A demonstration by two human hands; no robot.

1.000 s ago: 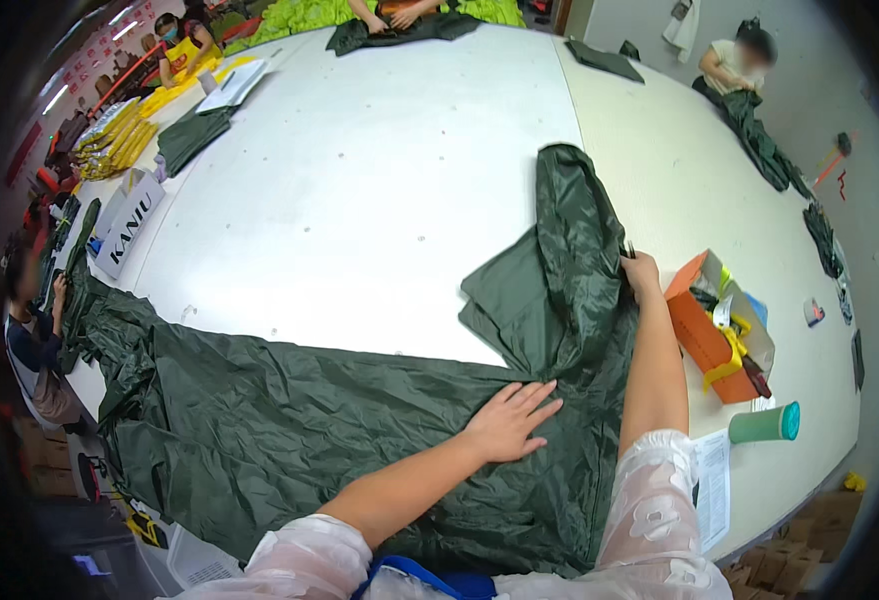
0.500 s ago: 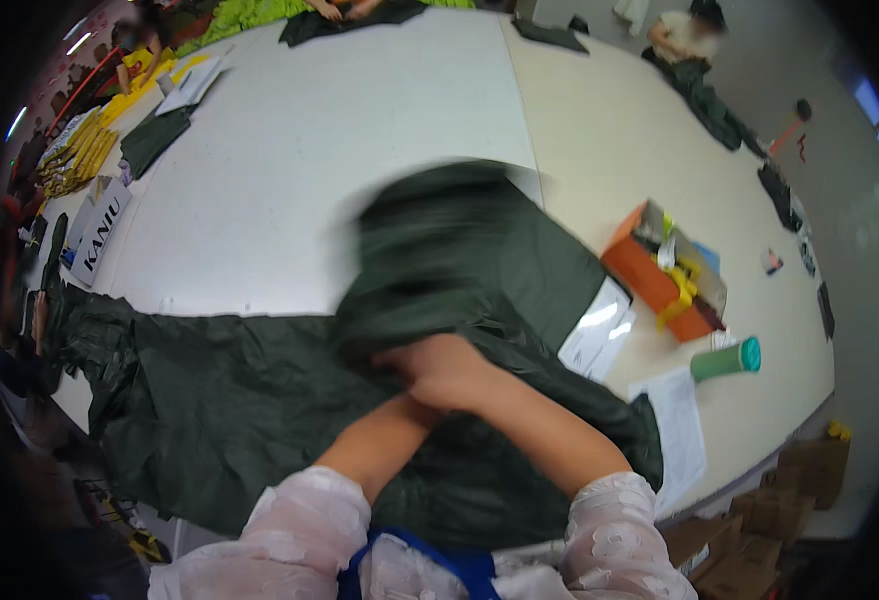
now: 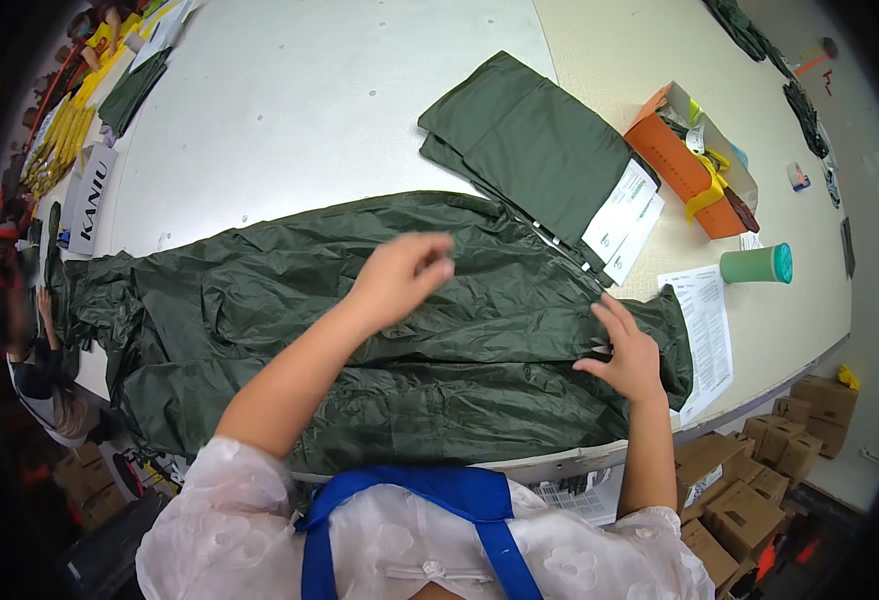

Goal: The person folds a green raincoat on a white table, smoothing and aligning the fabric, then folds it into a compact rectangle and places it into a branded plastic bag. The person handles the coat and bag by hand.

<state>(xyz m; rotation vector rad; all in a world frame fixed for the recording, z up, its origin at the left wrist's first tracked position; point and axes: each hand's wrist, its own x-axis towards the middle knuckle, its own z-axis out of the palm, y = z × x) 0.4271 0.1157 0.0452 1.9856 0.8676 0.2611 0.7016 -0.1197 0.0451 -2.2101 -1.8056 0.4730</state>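
A large dark green garment [image 3: 259, 330] of thin, wrinkled fabric lies spread along the near side of the table, its kind not clear. Over its middle is my left hand [image 3: 404, 277], fingers half curled and slightly blurred, with a gap between thumb and fingers and nothing visible in it. My right hand [image 3: 624, 350] rests at the garment's right part, thumb and fingers spread apart. A small white bit, too small to name, shows beside that thumb. Just beyond the garment lies a stack of folded dark green fabric [image 3: 534, 140] with white printed cards [image 3: 621, 215] at its corner.
An orange box [image 3: 694, 190] of small items and a green cylindrical container [image 3: 756, 264] stand at the right, near a printed sheet [image 3: 707, 335]. A white sign [image 3: 91, 205] and yellow packets [image 3: 64, 125] are at the left. Cardboard boxes [image 3: 744, 515] stand below the table's right edge.
My hands were together at the middle over blurred, moving green fabric; now they are apart. The garment's far edge reaches farther up the table, and the folded stack shows whole.
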